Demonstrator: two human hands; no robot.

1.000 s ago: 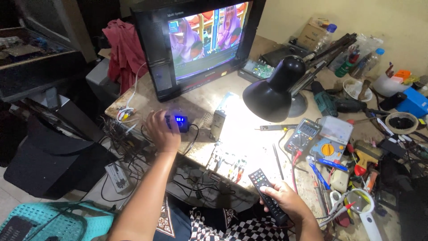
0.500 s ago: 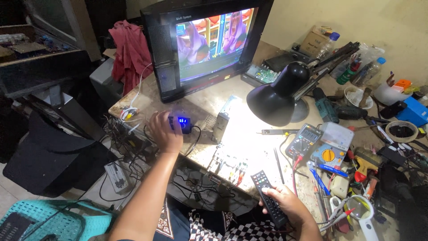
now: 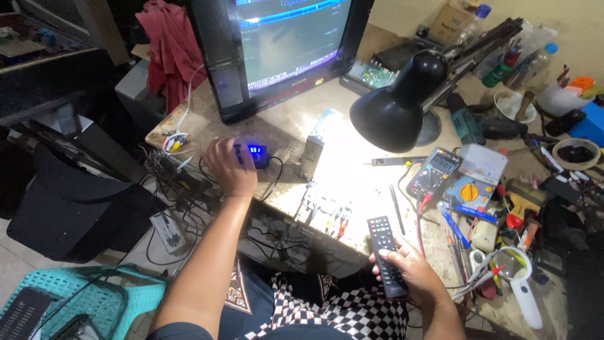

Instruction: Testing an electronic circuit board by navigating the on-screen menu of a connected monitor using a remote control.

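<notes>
Screen now on a menu; right hand gripping remote, left hand open on box.

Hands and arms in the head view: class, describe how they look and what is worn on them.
Both hands, left and right, are bare: no gloves, rings or watch show. Both forearms are uncovered, with no sleeves reaching them. A dark sleeve edge shows at the left upper arm.

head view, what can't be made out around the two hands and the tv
- Small black box, head view: the left hand covers its left part; only the blue display shows.
- Television, head view: its top is cut off by the frame's upper edge.
- Remote control, head view: its lower end is wrapped by the right hand; buttons too small to tell apart.
- Board under the desk lamp, head view: washed out by glare.
</notes>
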